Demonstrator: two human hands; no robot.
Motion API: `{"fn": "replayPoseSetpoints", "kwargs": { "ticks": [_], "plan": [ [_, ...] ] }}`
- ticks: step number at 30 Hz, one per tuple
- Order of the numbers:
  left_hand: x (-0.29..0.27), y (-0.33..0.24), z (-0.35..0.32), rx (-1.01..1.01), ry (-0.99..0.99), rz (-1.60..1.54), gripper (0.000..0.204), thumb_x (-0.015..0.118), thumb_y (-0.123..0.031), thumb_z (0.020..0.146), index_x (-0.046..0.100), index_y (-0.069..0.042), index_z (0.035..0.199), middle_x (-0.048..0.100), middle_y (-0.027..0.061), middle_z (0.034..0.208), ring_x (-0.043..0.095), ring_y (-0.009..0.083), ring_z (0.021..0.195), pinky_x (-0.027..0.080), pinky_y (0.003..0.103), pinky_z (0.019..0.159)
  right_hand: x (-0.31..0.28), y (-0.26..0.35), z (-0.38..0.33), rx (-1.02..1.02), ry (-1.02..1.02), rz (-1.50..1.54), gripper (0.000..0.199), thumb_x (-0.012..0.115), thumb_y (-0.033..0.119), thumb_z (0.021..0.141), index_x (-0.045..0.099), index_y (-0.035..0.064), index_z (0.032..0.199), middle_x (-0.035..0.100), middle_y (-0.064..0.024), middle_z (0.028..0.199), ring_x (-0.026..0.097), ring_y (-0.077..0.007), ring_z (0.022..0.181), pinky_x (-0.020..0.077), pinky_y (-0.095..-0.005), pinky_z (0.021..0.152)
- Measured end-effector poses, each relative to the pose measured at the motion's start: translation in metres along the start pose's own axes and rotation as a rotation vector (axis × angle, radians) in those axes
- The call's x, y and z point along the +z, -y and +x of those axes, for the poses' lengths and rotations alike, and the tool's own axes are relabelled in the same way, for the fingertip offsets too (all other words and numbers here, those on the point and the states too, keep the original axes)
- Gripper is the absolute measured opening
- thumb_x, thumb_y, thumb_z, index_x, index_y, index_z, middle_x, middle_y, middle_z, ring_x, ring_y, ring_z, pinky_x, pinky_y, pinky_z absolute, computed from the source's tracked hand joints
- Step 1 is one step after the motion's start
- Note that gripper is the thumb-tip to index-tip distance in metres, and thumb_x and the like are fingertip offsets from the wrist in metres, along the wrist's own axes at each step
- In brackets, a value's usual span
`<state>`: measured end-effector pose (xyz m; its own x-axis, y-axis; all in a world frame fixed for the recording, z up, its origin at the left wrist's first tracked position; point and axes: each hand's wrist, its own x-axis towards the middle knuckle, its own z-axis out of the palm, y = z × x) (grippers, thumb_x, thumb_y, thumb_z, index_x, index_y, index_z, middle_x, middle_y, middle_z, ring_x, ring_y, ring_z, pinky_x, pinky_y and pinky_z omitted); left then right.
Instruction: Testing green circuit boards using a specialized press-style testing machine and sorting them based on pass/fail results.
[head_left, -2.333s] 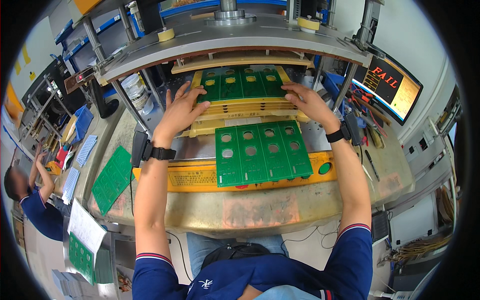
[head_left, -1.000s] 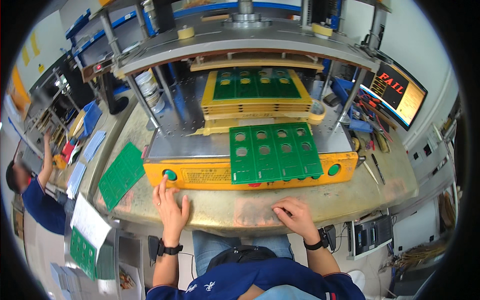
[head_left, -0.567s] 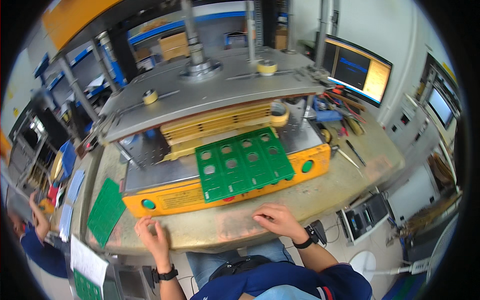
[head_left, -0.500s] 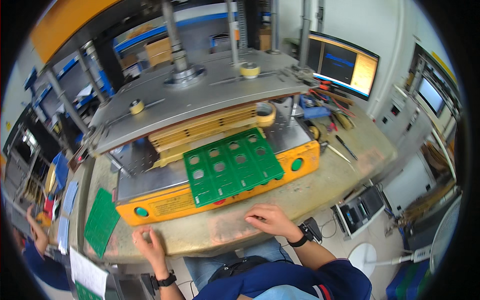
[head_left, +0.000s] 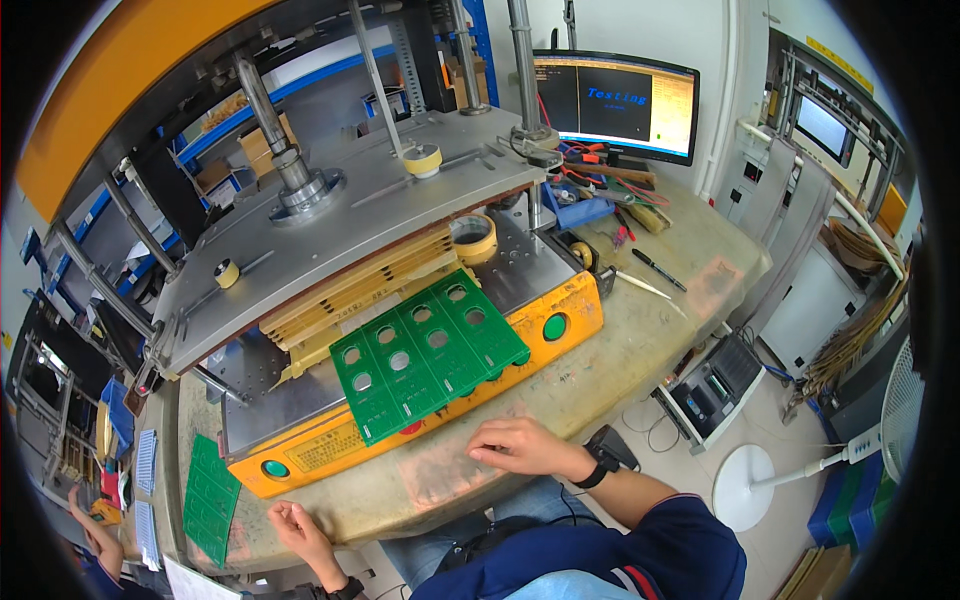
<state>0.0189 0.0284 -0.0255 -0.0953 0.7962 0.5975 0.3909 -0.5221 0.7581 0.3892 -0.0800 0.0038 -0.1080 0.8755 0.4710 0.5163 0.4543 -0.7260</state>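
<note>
Your left hand (head_left: pixel 302 532) and right hand (head_left: pixel 517 446) were curled closed at the tabletop (head_left: pixel 625 355), near the holey green board (head_left: pixel 430 376).

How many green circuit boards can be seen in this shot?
2: a front board overlapping the press's orange front panel, and a left board on the bench. More may be hidden under the upper plate.
</note>
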Motion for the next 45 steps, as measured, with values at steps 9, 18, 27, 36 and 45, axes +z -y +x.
{"fn": "replayPoseSetpoints", "kwargs": {
  "ticks": [9,18,27,36,45],
  "plan": [
    [-0.008,0.002,-0.003,-0.117,0.014,0.01,0.009,0.05,-0.012,0.101,0.045,-0.006,0.096,0.036,-0.0053,0.068,0.03,0.0017,0.055,0.02,0.022,0.05,-0.122,0.073,0.041,-0.136,0.207,-0.415,0.025,0.057,0.03,0.096,0.064,0.007,0.104,0.066,-0.0105,0.097,0.064,-0.0304,0.092,0.0515,-0.0407,0.076],
    [-0.009,0.018,-0.005,-0.084,0.007,0.014,0.01,0.051,-0.012,0.1,0.047,-0.005,0.095,0.041,-0.0042,0.073,0.034,0.0024,0.061,0.026,0.02,0.053,-0.148,0.098,0.125,-0.327,0.289,-0.164,0.024,0.061,0.025,0.095,0.067,0.0049,0.107,0.071,-0.0101,0.098,0.069,-0.0262,0.089,0.0538,-0.0346,0.079],
    [-0.022,-0.016,0.001,-0.022,0.032,0.104,0.012,0.056,-0.009,0.095,0.052,-0.002,0.087,0.05,0.0045,0.076,0.045,0.0125,0.069,0.038,0.027,0.064,-0.133,0.091,0.149,-0.175,-0.039,0.063,0.038,0.055,0.016,0.097,0.054,0.0031,0.133,0.057,-0.0103,0.136,0.052,-0.0202,0.127,0.0426,-0.0341,0.104],
    [0.059,-0.136,0.158,0.764,0.227,0.408,0.022,0.07,-0.02,0.085,0.066,-0.007,0.102,0.063,0.011,0.104,0.06,0.0315,0.099,0.05,0.039,0.082,-0.112,0.063,0.079,-0.2,0.234,-0.289,0.019,0.063,0.013,0.091,0.067,0.0049,0.108,0.067,-0.0119,0.117,0.062,-0.0301,0.11,0.05,-0.0393,0.094],
    [0.141,-0.089,0.277,0.567,0.663,0.741,0.072,0.053,-0.066,0.087,0.051,-0.015,0.138,0.054,0.0174,0.138,0.043,0.0328,0.134,0.024,0.05,0.116,-0.122,0.049,0.064,-0.194,0.188,-0.244,0.018,0.063,0.009,0.09,0.068,0.0032,0.106,0.068,-0.0119,0.115,0.063,-0.0307,0.109,0.0504,-0.0392,0.093]
  ]
}}
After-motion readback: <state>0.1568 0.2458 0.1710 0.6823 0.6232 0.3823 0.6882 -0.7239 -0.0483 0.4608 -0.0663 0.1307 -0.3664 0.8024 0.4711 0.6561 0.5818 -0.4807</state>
